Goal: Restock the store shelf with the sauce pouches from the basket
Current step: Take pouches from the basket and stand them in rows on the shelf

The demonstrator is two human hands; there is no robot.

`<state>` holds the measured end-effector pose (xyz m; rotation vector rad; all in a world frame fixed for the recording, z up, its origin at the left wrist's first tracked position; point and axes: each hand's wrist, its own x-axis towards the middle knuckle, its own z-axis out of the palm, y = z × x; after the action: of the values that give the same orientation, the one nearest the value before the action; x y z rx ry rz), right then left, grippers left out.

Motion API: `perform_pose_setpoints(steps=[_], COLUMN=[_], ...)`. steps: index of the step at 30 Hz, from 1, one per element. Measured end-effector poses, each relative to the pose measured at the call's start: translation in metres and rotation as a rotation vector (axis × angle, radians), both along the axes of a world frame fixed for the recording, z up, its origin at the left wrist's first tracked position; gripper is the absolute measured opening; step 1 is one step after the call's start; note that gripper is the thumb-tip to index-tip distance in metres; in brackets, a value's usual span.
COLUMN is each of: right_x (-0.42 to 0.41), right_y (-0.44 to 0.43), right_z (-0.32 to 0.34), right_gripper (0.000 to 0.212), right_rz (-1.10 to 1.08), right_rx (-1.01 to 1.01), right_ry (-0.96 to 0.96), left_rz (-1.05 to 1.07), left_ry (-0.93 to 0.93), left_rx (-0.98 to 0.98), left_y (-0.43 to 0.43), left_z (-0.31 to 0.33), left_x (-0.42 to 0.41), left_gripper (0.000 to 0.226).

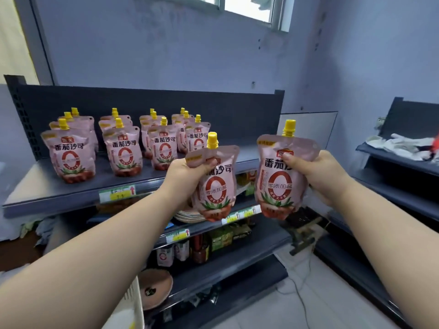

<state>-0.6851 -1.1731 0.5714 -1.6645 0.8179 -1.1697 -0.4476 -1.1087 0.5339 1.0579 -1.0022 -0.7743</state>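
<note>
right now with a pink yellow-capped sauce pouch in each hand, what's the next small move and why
Probably stand the pink sauce pouch held by the left hand on the dark grey top shelf, just right of the four rows of standing pouches, where bare shelf shows. The right hand grips a second pouch that can follow.

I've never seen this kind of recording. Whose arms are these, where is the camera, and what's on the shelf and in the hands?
There is no machine: a person works bare-handed. The single picture comes from a camera worn on the head, looking forward and down, roughly as the person sees it. The left hand grips one pink, yellow-capped sauce pouch, the right hand a second pouch, both held cap up in front of the top shelf. Four rows of the same pouches stand on it. The white edge at the bottom is probably the basket.
</note>
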Motion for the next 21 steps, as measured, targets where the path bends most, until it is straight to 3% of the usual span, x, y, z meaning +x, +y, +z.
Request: perform_pose_setpoints(steps=[11,21], right_x=[-0.041,-0.008], right_y=[-0.052,-0.169], right_z=[-0.01,-0.022], right_gripper=[0.007,0.007], right_rz=[-0.044,0.003], right_rx=[0.035,0.03], right_ry=[-0.039,-0.039], left_rz=[-0.109,-0.007], left_ry=[-0.037,-0.111], left_rx=[-0.016,-0.019], left_y=[-0.057,-0.158], left_z=[0.009,0.011], left_x=[-0.048,-0.035], left_gripper=[0.008,0.007])
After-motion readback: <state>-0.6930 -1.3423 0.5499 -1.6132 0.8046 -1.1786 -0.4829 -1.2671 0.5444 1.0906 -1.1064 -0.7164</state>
